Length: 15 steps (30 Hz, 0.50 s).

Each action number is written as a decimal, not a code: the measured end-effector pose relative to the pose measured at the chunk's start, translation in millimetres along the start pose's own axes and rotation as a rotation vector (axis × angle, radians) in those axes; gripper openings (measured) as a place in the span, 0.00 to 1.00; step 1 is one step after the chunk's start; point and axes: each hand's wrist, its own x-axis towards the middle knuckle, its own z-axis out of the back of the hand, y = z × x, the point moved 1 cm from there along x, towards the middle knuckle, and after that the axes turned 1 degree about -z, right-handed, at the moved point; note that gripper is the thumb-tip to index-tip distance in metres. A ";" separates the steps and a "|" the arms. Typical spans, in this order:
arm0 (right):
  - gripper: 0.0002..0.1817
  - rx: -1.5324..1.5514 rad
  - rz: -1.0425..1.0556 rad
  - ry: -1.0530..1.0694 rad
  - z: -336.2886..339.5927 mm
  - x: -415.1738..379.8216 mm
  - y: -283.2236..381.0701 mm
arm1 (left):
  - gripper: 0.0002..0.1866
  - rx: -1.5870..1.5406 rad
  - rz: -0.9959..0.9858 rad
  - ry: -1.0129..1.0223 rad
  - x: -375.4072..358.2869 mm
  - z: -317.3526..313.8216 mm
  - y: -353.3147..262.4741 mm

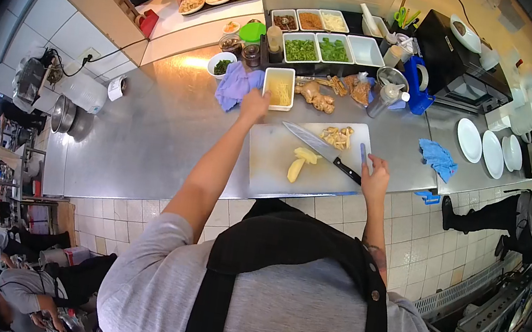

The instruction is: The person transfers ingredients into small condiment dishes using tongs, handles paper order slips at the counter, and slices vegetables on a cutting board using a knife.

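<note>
My left hand (255,105) grips the near left edge of a white rectangular container (277,106) holding pale thin shreds. On a white cutting board (266,166) lies a large knife (313,142), its black handle pointing toward my right hand (375,175). Closed fingers of that hand are at the lower end of a slim bluish tool (363,153), over the board's right edge; its kind is unclear. Peeled yellow ginger pieces (295,170) rest left of the blade, and a pile of brownish peelings or trimmings (337,137) sits above it.
Behind the board are ginger root (315,97), a purple cloth (239,86), a squeeze bottle (385,100) and trays of chopped greens (301,50). A blue cloth (438,159) and white plates (469,140) lie rightward. Co-workers stand right, lower left and beyond the pass.
</note>
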 end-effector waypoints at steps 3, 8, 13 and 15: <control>0.16 0.064 0.059 0.073 11.6 -14.6 15.8 | 0.16 0.199 -0.108 0.072 32.5 -6.1 1.2; 0.23 0.030 0.202 0.259 3.7 -34.9 26.3 | 0.12 0.334 -0.266 0.129 71.9 -5.4 17.7; 0.26 -0.205 0.244 0.270 -16.4 -29.5 29.5 | 0.13 0.311 -0.350 0.134 82.9 17.0 10.8; 0.26 -0.253 0.231 0.253 -23.0 -25.5 28.0 | 0.16 0.239 -0.314 0.036 88.9 19.2 8.4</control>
